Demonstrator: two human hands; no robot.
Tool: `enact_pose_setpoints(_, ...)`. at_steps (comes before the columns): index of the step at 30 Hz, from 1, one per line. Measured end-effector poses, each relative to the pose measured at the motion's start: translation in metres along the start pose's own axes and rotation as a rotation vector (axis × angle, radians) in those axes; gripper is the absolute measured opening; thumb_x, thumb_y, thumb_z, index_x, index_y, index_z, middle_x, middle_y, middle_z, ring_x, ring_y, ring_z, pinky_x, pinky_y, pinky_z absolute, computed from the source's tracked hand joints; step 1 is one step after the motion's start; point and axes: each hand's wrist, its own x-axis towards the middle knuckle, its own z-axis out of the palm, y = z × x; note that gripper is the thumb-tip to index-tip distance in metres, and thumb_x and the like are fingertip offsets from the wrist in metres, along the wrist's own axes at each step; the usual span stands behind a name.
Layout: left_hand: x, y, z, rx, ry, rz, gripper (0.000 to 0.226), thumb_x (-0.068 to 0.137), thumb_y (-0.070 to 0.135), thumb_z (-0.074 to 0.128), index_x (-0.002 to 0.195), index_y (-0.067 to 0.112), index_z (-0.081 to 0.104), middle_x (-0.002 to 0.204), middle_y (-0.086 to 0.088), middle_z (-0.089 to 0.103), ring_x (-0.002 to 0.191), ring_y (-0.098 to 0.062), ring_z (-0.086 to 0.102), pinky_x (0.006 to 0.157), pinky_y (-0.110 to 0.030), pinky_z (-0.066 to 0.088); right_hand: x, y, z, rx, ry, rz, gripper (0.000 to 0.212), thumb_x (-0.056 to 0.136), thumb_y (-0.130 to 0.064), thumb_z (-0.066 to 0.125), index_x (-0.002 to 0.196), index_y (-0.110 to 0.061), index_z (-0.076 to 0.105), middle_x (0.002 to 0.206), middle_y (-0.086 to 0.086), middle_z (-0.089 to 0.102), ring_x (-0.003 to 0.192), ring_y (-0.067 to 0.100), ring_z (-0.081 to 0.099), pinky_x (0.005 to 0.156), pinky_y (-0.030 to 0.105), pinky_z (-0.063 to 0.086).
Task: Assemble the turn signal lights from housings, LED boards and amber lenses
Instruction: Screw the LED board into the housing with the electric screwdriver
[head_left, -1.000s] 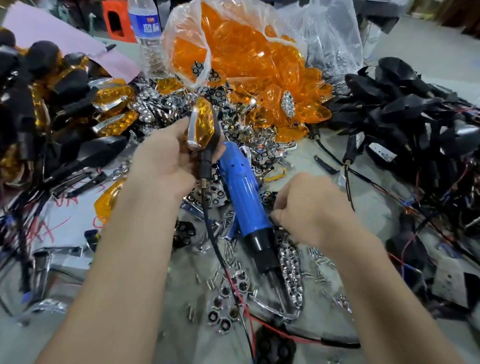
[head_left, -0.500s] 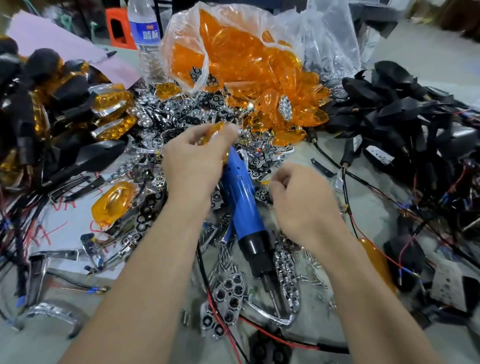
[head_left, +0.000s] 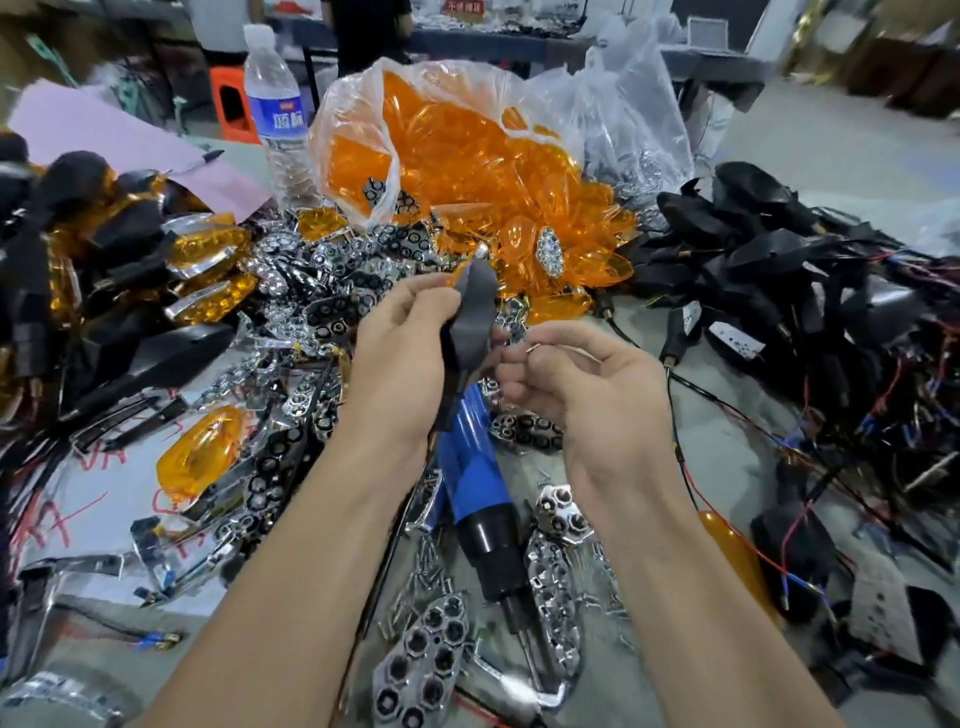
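My left hand (head_left: 405, 353) grips a turn signal light (head_left: 475, 317) with its black housing back turned toward me, held upright above the table. My right hand (head_left: 576, 374) is just to its right, pinching a small screw (head_left: 531, 349) between thumb and forefinger close to the housing. A blue electric screwdriver (head_left: 475, 483) lies on the table below both hands, tip pointing toward me. A clear bag of amber lenses (head_left: 457, 150) sits behind, with chrome LED reflector boards (head_left: 332, 270) spilled in front of it.
Finished amber lights with black housings (head_left: 104, 270) pile up on the left, loose black housings with wires (head_left: 810, 291) on the right. A water bottle (head_left: 275, 114) stands at the back. Loose screws (head_left: 421, 582), chrome boards (head_left: 421, 660) and a single amber lens (head_left: 202, 452) litter the near table.
My left hand turned the light so its black back faces me instead of the amber lens. My right hand rose from the table with a screw and came beside the housing.
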Motion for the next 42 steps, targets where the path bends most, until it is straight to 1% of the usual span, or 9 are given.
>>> enact_pose_setpoints(3,-0.003,0.001,0.002,-0.080,-0.043,-0.057,0.025,0.107,0.014,0.047,0.117,0.004,0.068,0.096,-0.019,0.077,0.082,-0.028,0.078,0.065,-0.037,0.063,0.001,-0.006,0.002,-0.086,0.043,-0.139,0.017,0.088,0.004,0.073,0.082,-0.011,0.080,0.073,0.014,0.076,0.066,0.032,0.074,0.058,0.020,0.051)
enact_pose_setpoints(6,-0.004,0.000,0.002,-0.082,-0.067,-0.089,0.028,0.108,0.017,0.047,0.117,0.005,0.070,0.101,-0.019,0.077,0.082,-0.024,0.078,0.065,-0.038,0.064,0.004,-0.011,0.004,-0.143,0.016,-0.198,0.017,0.084,0.004,0.077,0.080,-0.011,0.082,0.067,0.004,0.074,0.054,0.016,0.067,0.055,0.015,0.048)
enact_pose_setpoints(9,-0.004,-0.001,0.001,-0.092,-0.078,-0.126,0.027,0.108,0.017,0.049,0.114,0.008,0.074,0.100,-0.018,0.078,0.081,-0.024,0.078,0.063,-0.037,0.063,0.006,-0.013,0.006,-0.111,-0.031,-0.174,0.018,0.084,0.010,0.075,0.078,-0.006,0.080,0.061,0.000,0.070,0.044,0.008,0.058,0.049,0.017,0.048)
enact_pose_setpoints(13,-0.001,-0.003,0.000,-0.106,-0.099,-0.170,0.027,0.106,0.015,0.052,0.112,0.011,0.078,0.104,-0.018,0.079,0.093,-0.034,0.078,0.076,-0.048,0.066,0.011,-0.016,0.006,-0.088,-0.034,-0.134,0.021,0.085,0.011,0.073,0.073,-0.005,0.077,0.059,0.004,0.067,0.044,0.008,0.055,0.044,0.018,0.047)
enact_pose_setpoints(18,0.001,-0.005,-0.001,-0.179,-0.135,-0.179,0.031,0.106,0.014,0.050,0.106,0.009,0.081,0.103,-0.021,0.078,0.087,-0.031,0.078,0.067,-0.041,0.064,0.014,-0.016,0.006,0.040,-0.024,-0.053,0.013,0.089,0.008,0.070,0.081,-0.001,0.076,0.065,0.008,0.065,0.051,0.010,0.051,0.049,0.018,0.045)
enact_pose_setpoints(22,0.001,-0.009,-0.002,-0.173,-0.152,-0.190,0.033,0.106,0.015,0.049,0.107,0.011,0.081,0.105,-0.021,0.078,0.089,-0.032,0.077,0.076,-0.048,0.064,0.012,-0.015,0.009,-0.038,-0.014,-0.109,0.019,0.087,0.012,0.070,0.077,-0.002,0.077,0.060,0.009,0.062,0.047,0.009,0.051,0.045,0.019,0.046)
enact_pose_setpoints(27,-0.001,-0.005,0.001,-0.247,-0.153,-0.212,0.038,0.107,0.015,0.046,0.099,0.012,0.083,0.099,-0.022,0.078,0.078,-0.031,0.076,0.061,-0.036,0.062,0.011,-0.019,0.012,-0.109,0.027,-0.154,0.020,0.086,0.014,0.069,0.074,0.000,0.074,0.054,0.008,0.060,0.040,0.008,0.051,0.039,0.015,0.042)
enact_pose_setpoints(36,-0.004,-0.002,0.004,-0.261,-0.137,-0.267,0.029,0.107,0.017,0.049,0.114,0.009,0.075,0.105,-0.021,0.078,0.085,-0.030,0.078,0.061,-0.034,0.062,0.013,-0.019,0.010,-0.292,0.087,-0.230,0.024,0.082,0.006,0.076,0.068,-0.013,0.077,0.054,0.005,0.065,0.039,0.011,0.057,0.045,0.019,0.047)
enact_pose_setpoints(42,-0.007,0.000,0.005,-0.268,-0.141,-0.292,0.031,0.107,0.019,0.049,0.117,0.007,0.075,0.100,-0.022,0.077,0.070,-0.027,0.074,0.056,-0.031,0.059,0.010,-0.019,0.012,-0.391,0.152,-0.261,0.022,0.081,-0.002,0.076,0.069,-0.021,0.077,0.053,-0.002,0.068,0.039,0.011,0.061,0.048,0.018,0.048)
